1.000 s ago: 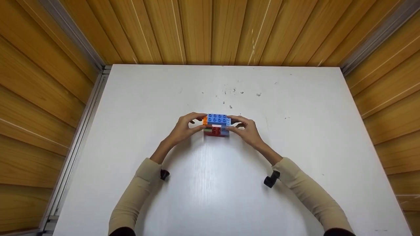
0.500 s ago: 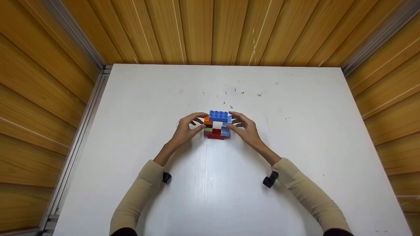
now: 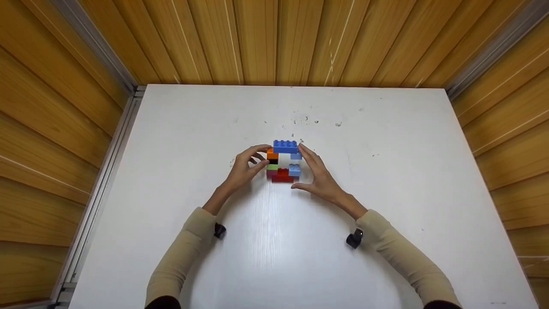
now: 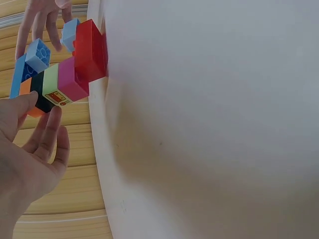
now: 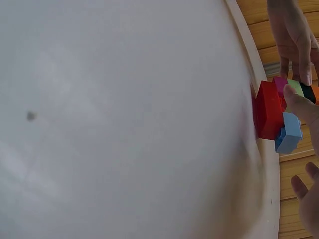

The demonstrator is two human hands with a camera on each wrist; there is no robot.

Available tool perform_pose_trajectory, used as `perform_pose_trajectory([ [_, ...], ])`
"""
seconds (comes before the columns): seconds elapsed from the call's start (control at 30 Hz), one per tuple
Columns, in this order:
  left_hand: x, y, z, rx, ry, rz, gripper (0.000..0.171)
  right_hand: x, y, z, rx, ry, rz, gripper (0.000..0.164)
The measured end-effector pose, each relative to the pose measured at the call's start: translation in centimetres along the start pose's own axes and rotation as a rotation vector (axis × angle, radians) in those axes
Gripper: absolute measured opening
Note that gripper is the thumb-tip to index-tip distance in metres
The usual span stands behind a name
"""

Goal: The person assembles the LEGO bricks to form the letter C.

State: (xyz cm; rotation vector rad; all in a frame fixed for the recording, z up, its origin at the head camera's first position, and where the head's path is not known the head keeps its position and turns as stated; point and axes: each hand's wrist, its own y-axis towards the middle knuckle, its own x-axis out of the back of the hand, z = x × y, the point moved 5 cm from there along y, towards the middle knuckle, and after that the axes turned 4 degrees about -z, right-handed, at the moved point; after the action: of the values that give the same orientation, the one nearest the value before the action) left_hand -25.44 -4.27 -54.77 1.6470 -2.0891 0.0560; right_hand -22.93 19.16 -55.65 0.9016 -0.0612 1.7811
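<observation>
A toy brick frame stands near the table's middle. Its base is a red brick [image 3: 283, 175]. The left column stacks a magenta brick [image 4: 73, 78], a light green brick [image 4: 53, 84], a black brick [image 3: 272, 162] and an orange brick [image 3: 272, 153]. Across the top lies a blue brick [image 3: 285, 146]. On the right, a lower light blue brick [image 3: 294, 170] and an upper light blue brick [image 4: 38, 56] stand apart. My left hand [image 3: 244, 166] pinches the column around the black and orange bricks. My right hand [image 3: 321, 178] is spread, its forefinger at the blue brick's right end, its thumb low beside the base.
The white table [image 3: 274, 249] carries dark specks behind the frame. Wood-panelled walls [image 3: 274, 43] enclose its back and sides. A small black camera [image 3: 354, 238] sits at the right wrist, another camera [image 3: 219, 231] at the left.
The frame's top has moved away from me, showing more of its front. My right hand has spread, its thumb dropping to the base. A gap now shows between the right-side light blue bricks.
</observation>
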Motion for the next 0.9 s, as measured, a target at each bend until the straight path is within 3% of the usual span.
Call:
perform_pose_trajectory([
  [0.2,-0.4,0.1,0.3,0.022,-0.038,0.024,0.051,-0.2,0.2,-0.3,-0.013,-0.062,0.024,0.119],
  [0.6,-1.6,-0.7,0.8,0.094,-0.021,0.218,0.1,-0.2,0.0,-1.3,-0.145,-0.016,0.121,0.123],
  [0.9,-1.7,-0.9,1.2,0.136,0.048,0.293,0.098,-0.2,-0.5,-1.5,-0.227,-0.071,0.206,0.123],
])
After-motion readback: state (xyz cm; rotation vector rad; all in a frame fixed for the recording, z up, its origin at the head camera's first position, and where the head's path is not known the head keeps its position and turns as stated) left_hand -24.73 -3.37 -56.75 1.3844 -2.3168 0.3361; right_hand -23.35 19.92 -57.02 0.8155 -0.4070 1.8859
